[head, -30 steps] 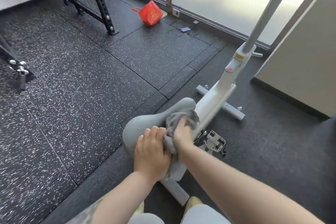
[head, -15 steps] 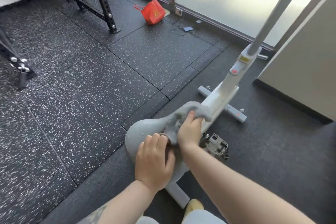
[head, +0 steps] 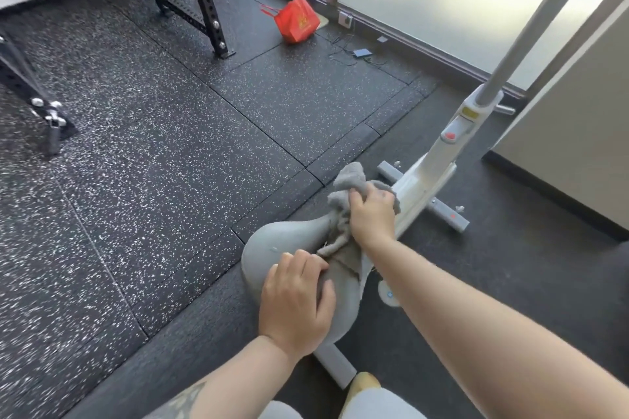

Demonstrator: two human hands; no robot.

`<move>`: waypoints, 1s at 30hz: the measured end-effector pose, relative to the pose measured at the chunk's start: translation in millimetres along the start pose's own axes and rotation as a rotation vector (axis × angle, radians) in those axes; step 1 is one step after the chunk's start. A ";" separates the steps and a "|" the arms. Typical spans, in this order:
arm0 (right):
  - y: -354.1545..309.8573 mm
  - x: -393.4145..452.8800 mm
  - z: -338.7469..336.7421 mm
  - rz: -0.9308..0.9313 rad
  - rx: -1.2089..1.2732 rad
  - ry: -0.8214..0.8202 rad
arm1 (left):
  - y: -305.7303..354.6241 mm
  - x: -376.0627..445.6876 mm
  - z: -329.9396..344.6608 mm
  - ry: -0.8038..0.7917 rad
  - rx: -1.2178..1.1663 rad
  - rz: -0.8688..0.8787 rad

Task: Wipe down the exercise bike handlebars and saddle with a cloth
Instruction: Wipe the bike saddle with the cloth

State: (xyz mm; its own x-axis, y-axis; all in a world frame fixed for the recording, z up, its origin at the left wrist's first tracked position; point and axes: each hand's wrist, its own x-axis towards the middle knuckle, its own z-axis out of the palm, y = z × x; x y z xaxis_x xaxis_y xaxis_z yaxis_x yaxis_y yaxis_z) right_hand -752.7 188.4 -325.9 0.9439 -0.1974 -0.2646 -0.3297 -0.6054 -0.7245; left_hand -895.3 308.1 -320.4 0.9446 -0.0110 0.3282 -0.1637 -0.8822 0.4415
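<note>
Now right hand (head: 372,214) fingers bunch cloth (head: 350,189) at saddle (head: 289,241) nose; left hand (head: 297,296) apparently flat on rear.

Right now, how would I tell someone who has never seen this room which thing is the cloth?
Find the white exercise bike at the right, then its grey saddle in the foreground. The cloth is the crumpled grey rag at the saddle's narrow front end, gripped by the right hand. Unlike the smooth, moulded saddle under it, it is soft, wrinkled and fuzzy.
</note>
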 end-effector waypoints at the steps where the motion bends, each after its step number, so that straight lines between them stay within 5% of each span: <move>1: -5.5 12.5 -6.3 0.031 -0.044 -0.047 | -0.3 -1.6 0.5 0.011 -0.003 -0.003; 3: -11.2 13.1 -10.6 -0.053 -0.235 -0.106 | -1.2 -5.3 0.6 0.044 -0.017 0.000; 6: -0.2 -14.3 -12.7 -0.560 -0.582 -0.088 | -2.6 -8.7 0.6 0.106 -0.042 0.031; 8: -0.3 -3.5 -23.6 -0.693 -0.668 -0.200 | -2.5 -7.9 1.5 0.140 -0.046 0.034; 10: -7.2 15.1 -24.8 -0.622 -0.722 -0.240 | -0.8 -6.0 1.5 0.147 -0.051 0.025; 14: 3.3 -25.6 1.7 -0.581 -0.658 0.032 | -1.8 -11.4 -2.2 0.090 -0.070 0.007; 19: 16.8 -42.0 -6.6 -0.649 -0.644 -0.076 | -20.1 -35.5 -6.2 0.007 -0.134 0.086; 23: 16.2 -71.4 17.4 -0.400 -0.252 0.102 | -27.3 -43.2 -7.8 -0.047 -0.161 0.129; 30: 13.2 -136.1 30.3 0.059 0.076 0.051 | -51.4 -52.4 -14.5 -0.191 -0.205 0.254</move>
State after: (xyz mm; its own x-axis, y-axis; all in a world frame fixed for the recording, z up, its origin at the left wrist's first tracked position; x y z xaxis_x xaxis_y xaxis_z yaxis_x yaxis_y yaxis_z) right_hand -886.1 230.6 -318.8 0.9217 -0.2717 -0.2770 -0.3836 -0.5317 -0.7551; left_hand -940.5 360.9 -348.1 0.8994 -0.3217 0.2960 -0.4349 -0.7276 0.5305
